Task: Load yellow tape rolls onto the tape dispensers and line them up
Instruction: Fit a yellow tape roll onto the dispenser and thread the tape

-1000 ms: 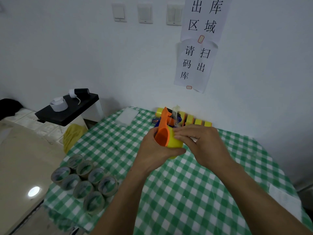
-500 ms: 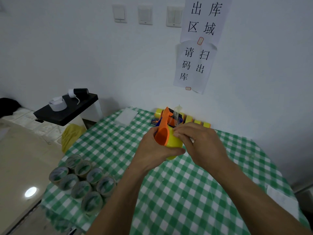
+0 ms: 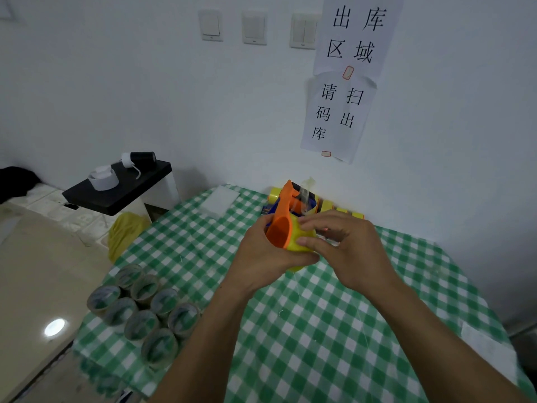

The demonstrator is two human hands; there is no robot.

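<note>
Both hands are raised over the green-checked table (image 3: 319,330), meeting at one orange tape dispenser (image 3: 279,225) with a yellow tape roll (image 3: 300,242) seated on it, held clear of the cloth. The left hand (image 3: 261,257) grips the dispenser from the left and below, its fingers curled up behind the orange body and its thumb wrapped under the roll. The right hand (image 3: 351,257) comes in from the right with its fingers bent. Its forefinger lies on top of the yellow roll and its thumb presses the roll's side just below, the two a small gap apart. Its other fingers are curled behind; I can't tell whether they touch anything. A thin clear strip of tape (image 3: 304,196) stands up from the roll past the dispenser's nose. A row of loaded dispensers (image 3: 340,207) with yellow rolls sits at the far table edge against the wall, partly hidden behind the held one. A cluster of greyish rolls (image 3: 142,312) is packed together at the near left corner of the table. There is a white sheet (image 3: 219,199) at the far left of the cloth. A black shelf (image 3: 116,190) left of the table carries a white roll (image 3: 102,178). Paper signs (image 3: 340,112) and light switches (image 3: 254,27) are on the wall.
</note>
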